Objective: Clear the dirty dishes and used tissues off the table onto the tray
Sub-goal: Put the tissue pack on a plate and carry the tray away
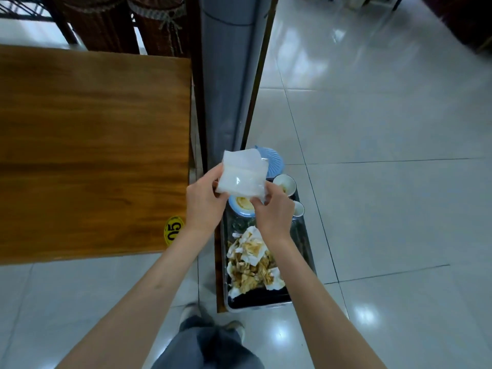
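Glossy pale floor tiles [372,182] fill the right side and the bottom of the view, catching bright reflections. Nearest the camera, grey trousers [207,347] and two shoes stand on the tiles.

Just ahead of the shoes, a dark tray [255,302] with a metal rim sits on a low brown ledge beside the worktop [93,155]. Its near half is heaped with used tissues [253,262], crumpled and stained yellow-brown. Farther along the tray lie a light blue plate [241,206] with yellowish remains, a small white cup [298,209], a white bowl [285,183] and, at the far end, a blue ribbed dish [274,162].

Above the tray's middle, both hands hold a white tissue pack [241,175] in clear wrapping. The left hand [202,201] grips its left edge, thumb on the face and fingers [213,173] curled behind. The right hand [271,211] pinches the lower right corner between thumb and fingers [257,201].

To the left, the wooden worktop stretches away, bare apart from a yellow round sticker [173,230] reading 05 at its near right corner. Beyond the tray a grey column [229,75] rises next to a dark wooden frame, and at the far top left hang brown bundled curtains [119,22].
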